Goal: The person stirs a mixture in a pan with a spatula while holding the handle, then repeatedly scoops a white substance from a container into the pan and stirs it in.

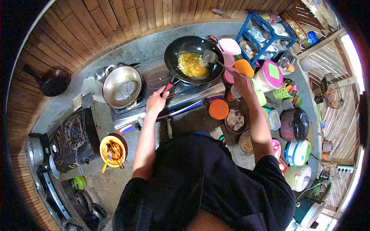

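While the left hand clasps the wok's handle at seven o'clock, the right hand, wrapped around the spatula, should slide low from three o'clock beneath the central yellow egg mixture.

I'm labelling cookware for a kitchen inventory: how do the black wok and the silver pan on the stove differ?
Colour: the wok is black, while the silver pan is pale metal.
Contents: the wok holds yellow food; none shows in the silver pan.
Handling: the left hand grips the wok's handle; neither hand touches the silver pan.
Shared: both are round and lidless.
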A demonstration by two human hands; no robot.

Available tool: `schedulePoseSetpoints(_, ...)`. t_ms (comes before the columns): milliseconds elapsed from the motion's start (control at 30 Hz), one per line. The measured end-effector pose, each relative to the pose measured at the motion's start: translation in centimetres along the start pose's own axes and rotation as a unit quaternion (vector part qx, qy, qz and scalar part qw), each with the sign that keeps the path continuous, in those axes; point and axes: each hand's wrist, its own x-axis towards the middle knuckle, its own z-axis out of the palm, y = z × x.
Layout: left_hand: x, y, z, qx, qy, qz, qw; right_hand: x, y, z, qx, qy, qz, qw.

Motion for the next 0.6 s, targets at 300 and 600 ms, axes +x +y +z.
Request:
schedulePoseSetpoints(300, -0.3, 0.5, -0.4, -0.02, -0.004, 0.0, 1.0, 0.3, -1.0, 0.9, 0.273, -0.283, 0.078, 0.916)
schedulePoseSetpoints(600, -0.2, 0.2, -0.1, -0.017, 0.012, 0.002, 1.0, 1.1, -2.0, 0.9, 0.134, 0.028, -0.049, 0.989)
